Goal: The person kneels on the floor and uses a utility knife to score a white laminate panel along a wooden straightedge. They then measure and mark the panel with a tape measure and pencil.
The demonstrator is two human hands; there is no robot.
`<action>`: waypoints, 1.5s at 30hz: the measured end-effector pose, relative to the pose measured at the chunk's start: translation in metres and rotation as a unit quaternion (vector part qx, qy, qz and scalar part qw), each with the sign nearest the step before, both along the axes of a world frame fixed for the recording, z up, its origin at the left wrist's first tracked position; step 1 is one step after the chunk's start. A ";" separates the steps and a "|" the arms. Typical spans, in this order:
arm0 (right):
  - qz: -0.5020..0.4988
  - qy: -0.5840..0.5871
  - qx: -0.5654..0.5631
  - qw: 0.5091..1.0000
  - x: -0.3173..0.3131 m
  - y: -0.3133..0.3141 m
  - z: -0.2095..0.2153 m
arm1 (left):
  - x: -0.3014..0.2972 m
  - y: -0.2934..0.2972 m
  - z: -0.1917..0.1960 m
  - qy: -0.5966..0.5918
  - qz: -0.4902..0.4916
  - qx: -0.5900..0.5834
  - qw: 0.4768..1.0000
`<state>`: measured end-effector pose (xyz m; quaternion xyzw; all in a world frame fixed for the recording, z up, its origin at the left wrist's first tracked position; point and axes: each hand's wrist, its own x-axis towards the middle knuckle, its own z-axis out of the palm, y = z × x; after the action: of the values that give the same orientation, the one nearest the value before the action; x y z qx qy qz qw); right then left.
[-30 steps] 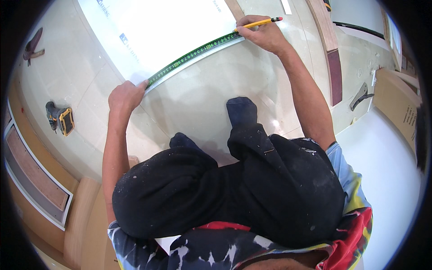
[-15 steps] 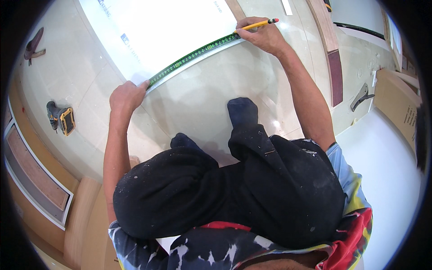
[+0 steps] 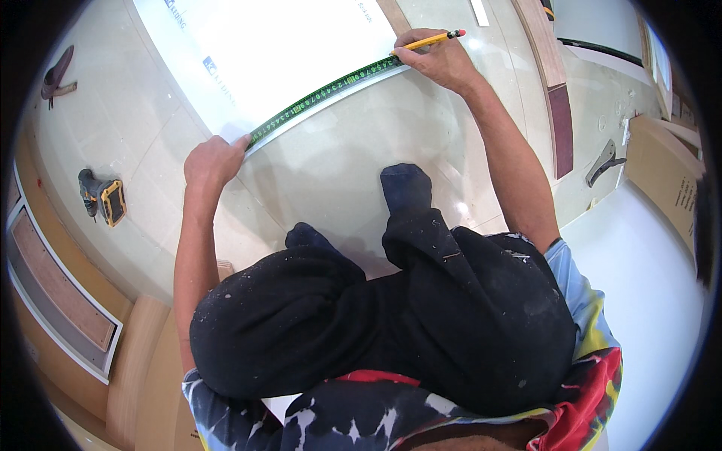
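A large white panel (image 3: pixel 271 60) lies on the floor in front of me. Along its near edge stretches a green tape measure (image 3: pixel 323 95). My left hand (image 3: pixel 213 161) is closed on the tape at the panel's near left corner; whether it grips the tape's case or only the blade is hidden. At the near right corner, my right hand (image 3: pixel 440 62) pinches a yellow pencil (image 3: pixel 430 40) with a red eraser end. The pencil's point meets the tape and the panel edge there, and the fingers rest close to the tape's end.
A cordless drill (image 3: pixel 101 197) and a hammer-like tool (image 3: pixel 59 81) lie on the floor to the left. At right are long wooden boards (image 3: pixel 543 52), a dark-handled cutting tool (image 3: pixel 604 164) and a cardboard box (image 3: pixel 665 177). A framed panel (image 3: pixel 64 286) stands at far left.
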<state>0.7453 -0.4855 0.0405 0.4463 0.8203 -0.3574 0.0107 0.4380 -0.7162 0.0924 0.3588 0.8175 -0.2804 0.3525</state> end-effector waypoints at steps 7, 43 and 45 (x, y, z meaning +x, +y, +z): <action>0.006 -0.004 -0.003 1.000 -0.001 0.001 0.002 | -0.001 -0.001 -0.002 -0.001 -0.002 -0.002 1.000; -0.048 0.061 0.021 0.997 -0.009 -0.011 0.017 | -0.002 -0.003 -0.001 -0.003 -0.002 0.012 1.000; -0.130 0.206 0.053 0.968 0.000 -0.009 0.014 | -0.002 -0.003 -0.001 -0.006 -0.007 0.020 1.000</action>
<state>0.7453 -0.4950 0.0546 0.4655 0.7576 -0.3963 -0.2286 0.4358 -0.7193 0.0910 0.3733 0.8184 -0.2641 0.3481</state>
